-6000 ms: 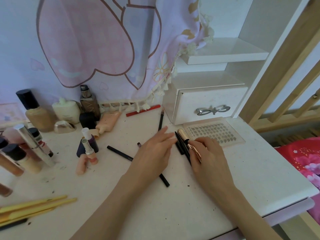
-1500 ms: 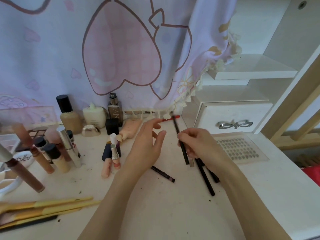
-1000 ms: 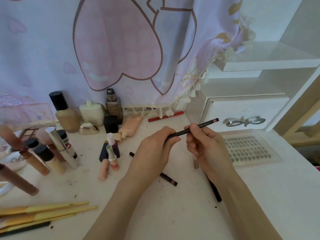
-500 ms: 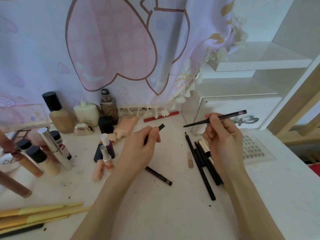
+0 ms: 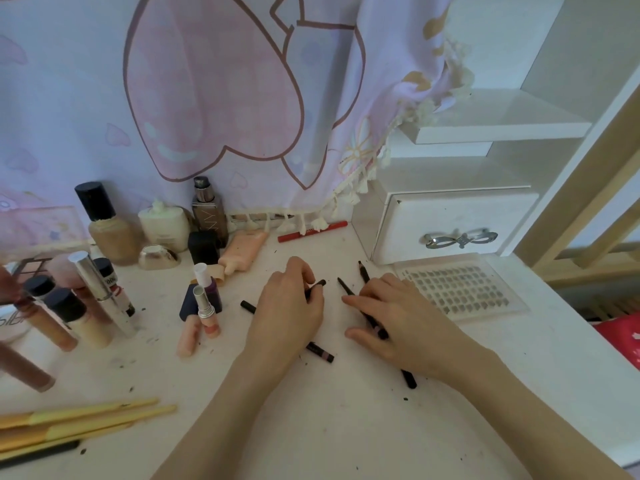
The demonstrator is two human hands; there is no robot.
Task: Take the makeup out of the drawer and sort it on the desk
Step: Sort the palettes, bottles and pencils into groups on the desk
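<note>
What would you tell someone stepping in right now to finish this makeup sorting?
Left hand pinches a small black cap above the desk.
Right hand rests flat on a bunch of black pencils beside the clear tray.
One more pencil lies under the left hand; a red pencil lies by the curtain.
Done: bottles and brushes are grouped at left, drawer shut.
Left: cap the pencil, gather the strays.
</note>
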